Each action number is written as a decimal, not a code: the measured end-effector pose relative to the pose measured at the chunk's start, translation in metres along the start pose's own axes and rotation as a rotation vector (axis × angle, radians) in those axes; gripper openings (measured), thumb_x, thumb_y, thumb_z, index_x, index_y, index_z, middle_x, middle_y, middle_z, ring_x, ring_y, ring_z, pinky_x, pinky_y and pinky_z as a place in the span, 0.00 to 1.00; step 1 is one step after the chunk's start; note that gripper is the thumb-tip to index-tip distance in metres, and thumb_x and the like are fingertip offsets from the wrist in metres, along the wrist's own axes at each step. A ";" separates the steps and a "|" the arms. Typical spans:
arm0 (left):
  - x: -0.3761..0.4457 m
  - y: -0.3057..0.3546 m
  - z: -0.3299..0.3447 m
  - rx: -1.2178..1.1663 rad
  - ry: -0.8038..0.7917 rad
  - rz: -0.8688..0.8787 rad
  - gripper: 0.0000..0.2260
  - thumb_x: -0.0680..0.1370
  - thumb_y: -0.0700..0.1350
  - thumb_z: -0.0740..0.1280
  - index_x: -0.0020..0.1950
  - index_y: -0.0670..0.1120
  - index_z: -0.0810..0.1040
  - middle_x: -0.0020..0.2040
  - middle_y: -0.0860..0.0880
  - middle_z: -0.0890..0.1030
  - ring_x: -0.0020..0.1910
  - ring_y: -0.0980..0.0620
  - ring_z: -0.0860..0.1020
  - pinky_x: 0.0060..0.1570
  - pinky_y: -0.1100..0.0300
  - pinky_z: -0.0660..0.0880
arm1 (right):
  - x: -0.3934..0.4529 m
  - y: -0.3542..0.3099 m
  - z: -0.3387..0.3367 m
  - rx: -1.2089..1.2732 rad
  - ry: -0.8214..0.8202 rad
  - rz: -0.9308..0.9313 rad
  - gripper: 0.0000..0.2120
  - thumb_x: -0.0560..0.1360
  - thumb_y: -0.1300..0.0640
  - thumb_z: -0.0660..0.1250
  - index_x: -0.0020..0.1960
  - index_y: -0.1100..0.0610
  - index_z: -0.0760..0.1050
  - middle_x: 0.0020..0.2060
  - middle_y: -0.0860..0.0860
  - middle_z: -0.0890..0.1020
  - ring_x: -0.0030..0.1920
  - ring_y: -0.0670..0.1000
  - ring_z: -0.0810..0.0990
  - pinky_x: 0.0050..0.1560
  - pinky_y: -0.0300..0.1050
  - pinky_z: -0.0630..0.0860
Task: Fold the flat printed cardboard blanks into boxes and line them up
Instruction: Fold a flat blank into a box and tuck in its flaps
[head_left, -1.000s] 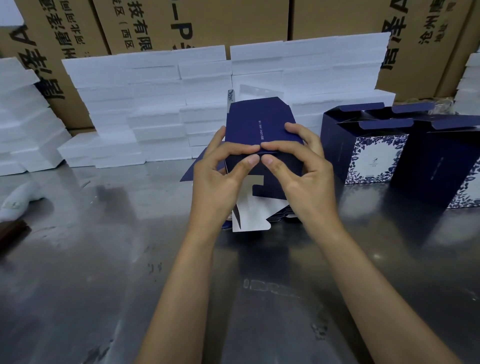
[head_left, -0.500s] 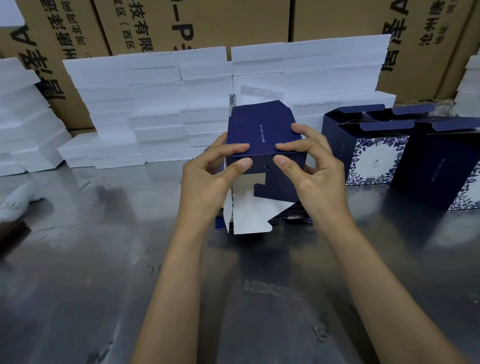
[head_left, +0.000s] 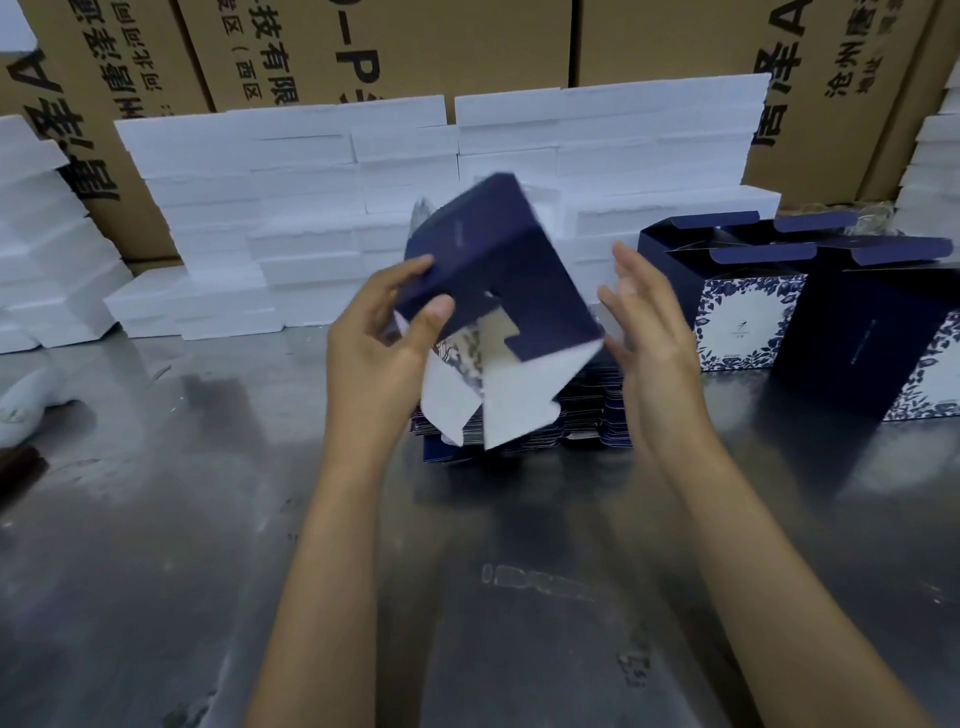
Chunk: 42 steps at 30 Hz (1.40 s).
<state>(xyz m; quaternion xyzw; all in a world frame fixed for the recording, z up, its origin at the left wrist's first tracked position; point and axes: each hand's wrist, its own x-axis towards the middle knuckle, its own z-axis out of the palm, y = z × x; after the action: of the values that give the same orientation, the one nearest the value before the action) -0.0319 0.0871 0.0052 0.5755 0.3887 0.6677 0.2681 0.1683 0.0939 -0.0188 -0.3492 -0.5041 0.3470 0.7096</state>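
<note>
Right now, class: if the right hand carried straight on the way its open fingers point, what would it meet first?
The right hand is open, fingers pointing up and away. Straight on, it would probably meet the stacked white foam blocks first, passing beside the half-folded box; depth is unclear.

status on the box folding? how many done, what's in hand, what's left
Done: two folded boxes stand side by side at right, top flaps open. In hand: the left hand grips a part-formed navy box, tilted, bottom flaps loose; the right hand is open beside it, not gripping. Left: a stack of flat blanks on the metal table; count unreadable.
</note>
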 end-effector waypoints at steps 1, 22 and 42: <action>0.001 0.001 -0.003 -0.071 0.034 -0.030 0.13 0.78 0.40 0.71 0.61 0.52 0.81 0.56 0.50 0.85 0.56 0.53 0.83 0.54 0.58 0.79 | 0.002 0.002 -0.003 0.013 0.027 0.024 0.17 0.79 0.48 0.64 0.67 0.40 0.76 0.68 0.36 0.76 0.71 0.41 0.73 0.74 0.49 0.68; -0.018 -0.034 0.041 0.287 -0.337 -0.240 0.14 0.74 0.57 0.74 0.56 0.53 0.79 0.37 0.58 0.83 0.30 0.59 0.77 0.33 0.60 0.74 | 0.002 -0.009 -0.010 -0.119 -0.042 -0.140 0.17 0.79 0.61 0.70 0.67 0.53 0.79 0.61 0.43 0.83 0.61 0.39 0.80 0.58 0.33 0.75; -0.014 0.008 0.017 0.448 -0.042 0.344 0.12 0.77 0.42 0.71 0.60 0.48 0.80 0.68 0.53 0.75 0.74 0.54 0.66 0.72 0.46 0.64 | -0.011 -0.026 0.014 -0.336 -0.213 -0.139 0.17 0.77 0.64 0.71 0.58 0.43 0.82 0.73 0.43 0.72 0.72 0.38 0.69 0.68 0.58 0.74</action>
<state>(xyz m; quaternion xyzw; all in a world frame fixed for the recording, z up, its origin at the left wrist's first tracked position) -0.0119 0.0748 0.0041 0.6917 0.4176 0.5887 0.0249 0.1554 0.0736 0.0015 -0.3885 -0.6499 0.2430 0.6064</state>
